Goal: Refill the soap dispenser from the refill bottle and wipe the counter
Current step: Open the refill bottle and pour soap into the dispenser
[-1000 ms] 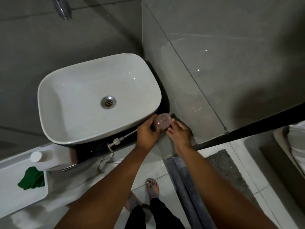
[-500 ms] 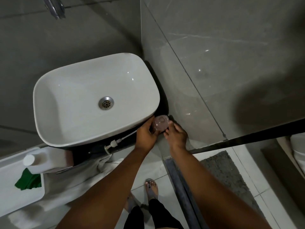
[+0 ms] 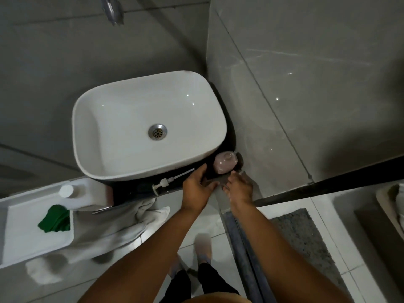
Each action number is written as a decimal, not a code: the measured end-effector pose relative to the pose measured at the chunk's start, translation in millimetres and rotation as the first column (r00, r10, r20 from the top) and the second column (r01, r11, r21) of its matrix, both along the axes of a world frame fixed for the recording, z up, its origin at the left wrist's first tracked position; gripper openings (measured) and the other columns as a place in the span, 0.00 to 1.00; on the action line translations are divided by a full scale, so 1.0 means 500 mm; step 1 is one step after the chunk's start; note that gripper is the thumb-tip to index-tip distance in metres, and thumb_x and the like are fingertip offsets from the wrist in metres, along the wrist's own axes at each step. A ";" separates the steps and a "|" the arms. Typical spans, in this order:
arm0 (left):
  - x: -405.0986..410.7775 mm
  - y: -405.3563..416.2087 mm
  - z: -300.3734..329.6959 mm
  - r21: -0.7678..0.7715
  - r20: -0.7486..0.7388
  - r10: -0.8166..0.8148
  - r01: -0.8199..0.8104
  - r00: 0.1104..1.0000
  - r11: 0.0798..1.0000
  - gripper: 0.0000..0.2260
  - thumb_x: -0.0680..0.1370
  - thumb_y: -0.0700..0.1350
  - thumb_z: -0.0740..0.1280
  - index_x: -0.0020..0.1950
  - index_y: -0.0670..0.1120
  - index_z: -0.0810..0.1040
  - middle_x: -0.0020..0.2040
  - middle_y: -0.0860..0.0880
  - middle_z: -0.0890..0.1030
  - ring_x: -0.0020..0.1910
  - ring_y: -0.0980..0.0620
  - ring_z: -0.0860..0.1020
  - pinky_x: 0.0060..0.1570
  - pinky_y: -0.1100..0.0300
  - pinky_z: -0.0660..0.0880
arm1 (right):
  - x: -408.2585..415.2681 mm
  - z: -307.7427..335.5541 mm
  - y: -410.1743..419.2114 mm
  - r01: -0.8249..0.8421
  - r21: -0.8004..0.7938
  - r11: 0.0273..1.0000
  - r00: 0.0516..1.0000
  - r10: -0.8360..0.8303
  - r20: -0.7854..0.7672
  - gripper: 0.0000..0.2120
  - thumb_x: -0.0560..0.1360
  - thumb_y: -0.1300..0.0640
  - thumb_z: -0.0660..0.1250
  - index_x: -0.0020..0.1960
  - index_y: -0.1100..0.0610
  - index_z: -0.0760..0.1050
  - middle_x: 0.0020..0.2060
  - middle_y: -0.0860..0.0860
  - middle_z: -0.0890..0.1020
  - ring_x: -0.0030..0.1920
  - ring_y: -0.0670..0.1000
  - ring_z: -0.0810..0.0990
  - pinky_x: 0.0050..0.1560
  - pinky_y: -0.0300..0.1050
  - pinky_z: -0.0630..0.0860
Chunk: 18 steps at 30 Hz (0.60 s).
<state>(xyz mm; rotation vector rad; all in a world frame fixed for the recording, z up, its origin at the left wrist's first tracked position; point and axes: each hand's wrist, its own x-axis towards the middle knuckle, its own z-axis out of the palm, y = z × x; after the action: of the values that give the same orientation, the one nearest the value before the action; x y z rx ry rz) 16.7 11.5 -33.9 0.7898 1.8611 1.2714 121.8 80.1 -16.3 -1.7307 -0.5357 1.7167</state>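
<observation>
The soap dispenser (image 3: 225, 161), a pinkish translucent bottle with no pump on it, stands on the dark counter (image 3: 131, 189) in the corner to the right of the sink. Its white pump with a long tube (image 3: 166, 182) lies on the counter's front edge. My left hand (image 3: 196, 189) and right hand (image 3: 239, 189) hover just in front of the dispenser, fingers loose, holding nothing. The white refill bottle (image 3: 87, 193) with a white cap lies at the counter's left end. A green cloth (image 3: 54, 219) rests on a white tray (image 3: 26, 237).
A white basin (image 3: 91, 119) with a metal drain fills most of the counter, with a faucet (image 3: 111, 9) above it. A white towel (image 3: 148, 213) hangs below the counter. Grey tiled walls close in behind and to the right. A floor rail (image 3: 242, 248) and grey mat (image 3: 299, 241) lie below.
Both hands were closed around the dispenser; they have let go and drawn back toward me. The dispenser now stands alone in the corner.
</observation>
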 end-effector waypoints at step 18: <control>-0.411 -0.471 0.019 -0.155 -0.111 0.533 -0.544 0.839 0.825 0.35 0.65 0.40 0.84 0.68 0.48 0.72 0.61 0.52 0.76 0.61 0.52 0.76 0.60 0.56 0.76 | -0.449 0.094 -0.353 -0.742 0.016 0.670 0.664 0.739 -0.119 0.01 0.80 0.53 0.67 0.50 0.48 0.77 0.64 0.66 0.77 0.64 0.65 0.78 0.66 0.65 0.71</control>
<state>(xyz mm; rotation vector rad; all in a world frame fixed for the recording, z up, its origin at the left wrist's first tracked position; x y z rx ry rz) -188.9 -223.8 -24.2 0.1978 2.3128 1.3883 -102.6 -96.3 30.4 -1.4982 -1.3089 2.3658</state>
